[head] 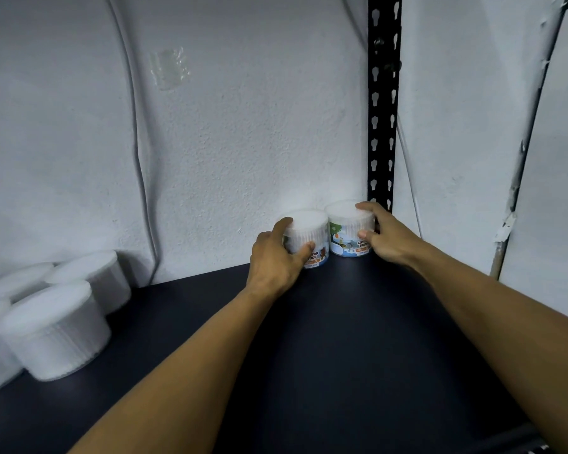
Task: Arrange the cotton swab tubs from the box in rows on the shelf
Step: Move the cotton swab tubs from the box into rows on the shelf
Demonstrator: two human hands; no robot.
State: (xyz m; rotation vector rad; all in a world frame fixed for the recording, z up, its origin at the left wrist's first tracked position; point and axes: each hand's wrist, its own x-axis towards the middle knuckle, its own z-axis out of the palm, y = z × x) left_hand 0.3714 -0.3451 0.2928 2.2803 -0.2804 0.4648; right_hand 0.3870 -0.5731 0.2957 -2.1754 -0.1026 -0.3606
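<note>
Biggest thing in front of you is the white textured wall point(227, 142), with a patch of clear tape point(169, 68) stuck on it and a cable point(135, 132) running down it. Below that is the dark shelf point(325, 339) you're reaching across, and the black slotted upright point(382, 103) stands at its back right corner.

Off on your left sits a cluster of white tubs point(51, 326), at least 4 that I can count, packed touching each other near the wall.

Both your forearms stretch toward the back corner. Your left hand point(274, 257) is curled round the left tub point(309, 237), thumb on the front by the label, fingers wrapped over the far side. Your right hand point(386, 239) grips the right tub point(346, 231) the same way, fingertips over the lid edge and thumb on the label.

The 2 tubs stand upright on the shelf, touching each other, right up against the wall. The right one sits just beside the upright. Labels face you, "COTTON BUDS" partly covered.
</note>
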